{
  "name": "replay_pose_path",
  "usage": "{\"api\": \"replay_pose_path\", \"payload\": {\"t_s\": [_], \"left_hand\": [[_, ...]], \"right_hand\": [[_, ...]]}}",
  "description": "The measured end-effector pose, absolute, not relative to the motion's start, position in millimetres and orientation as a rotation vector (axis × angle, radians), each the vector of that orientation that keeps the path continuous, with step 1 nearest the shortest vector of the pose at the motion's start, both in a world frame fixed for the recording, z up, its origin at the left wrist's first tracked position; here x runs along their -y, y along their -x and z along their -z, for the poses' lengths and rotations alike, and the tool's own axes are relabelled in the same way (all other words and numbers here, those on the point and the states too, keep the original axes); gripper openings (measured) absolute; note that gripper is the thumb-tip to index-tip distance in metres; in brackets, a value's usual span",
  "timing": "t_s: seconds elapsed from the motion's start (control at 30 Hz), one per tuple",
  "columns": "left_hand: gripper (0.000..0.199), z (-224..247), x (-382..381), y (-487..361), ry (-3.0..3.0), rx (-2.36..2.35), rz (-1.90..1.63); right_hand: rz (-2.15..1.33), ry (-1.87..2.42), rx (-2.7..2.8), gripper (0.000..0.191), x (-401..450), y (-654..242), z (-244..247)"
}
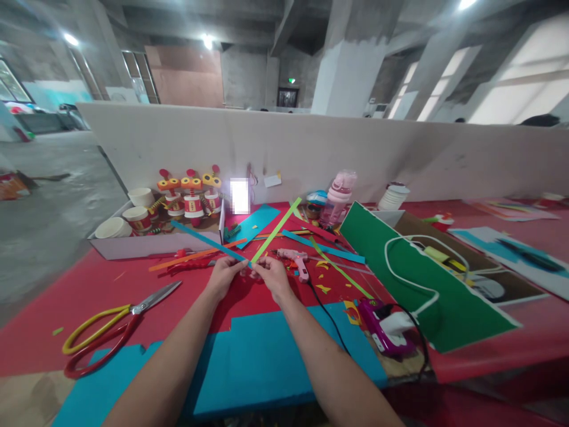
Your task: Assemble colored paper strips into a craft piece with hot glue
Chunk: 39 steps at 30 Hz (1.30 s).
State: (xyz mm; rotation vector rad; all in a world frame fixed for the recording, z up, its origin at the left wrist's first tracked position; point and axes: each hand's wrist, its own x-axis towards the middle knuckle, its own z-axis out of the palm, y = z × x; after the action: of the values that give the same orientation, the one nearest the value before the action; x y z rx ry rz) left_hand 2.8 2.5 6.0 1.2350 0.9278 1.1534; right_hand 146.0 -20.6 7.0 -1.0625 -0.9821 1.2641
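A blue paper strip (207,239) and a light green paper strip (278,228) meet in a V shape above the red table cover (178,314). My left hand (226,274) pinches the lower end of the blue strip. Right beside it, my right hand (269,274) has its fingers closed on the lower end of the green strip. Where the two ends meet, fingertips partly hide them. A pink glue gun (297,261) lies just right of my right hand, its black cord running toward the front.
Large scissors (133,311) lie at left, near a box (155,247) holding paper-cup figures (192,204). At right are a purple power strip (377,332) and a green-sided box (413,284). Blue sheets (262,356) cover the front; a pink bottle (338,198) stands behind.
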Motion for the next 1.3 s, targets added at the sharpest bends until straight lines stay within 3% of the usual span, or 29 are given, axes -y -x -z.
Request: {"api": "replay_pose_path", "payload": {"t_s": [0.77,1.1,1.2,1.3], "left_hand": [[0.031,-19,-40,79,-0.684,-0.853,-1.835],[0.022,-21,-45,97,-0.548,-0.899,-2.010],[0.023,-24,-39,84,-0.709,-0.862,-1.905],[0.021,-26,-24,55,-0.997,-0.813,-1.569]], "right_hand": [[-1.277,1.157,1.152,0.023,12,-172,-1],[-1.281,1.084,1.012,0.025,14,-184,-13],[-1.325,0.927,0.859,0.026,13,-179,-15],[-1.353,0.796,0.762,0.025,14,-169,-15]]}}
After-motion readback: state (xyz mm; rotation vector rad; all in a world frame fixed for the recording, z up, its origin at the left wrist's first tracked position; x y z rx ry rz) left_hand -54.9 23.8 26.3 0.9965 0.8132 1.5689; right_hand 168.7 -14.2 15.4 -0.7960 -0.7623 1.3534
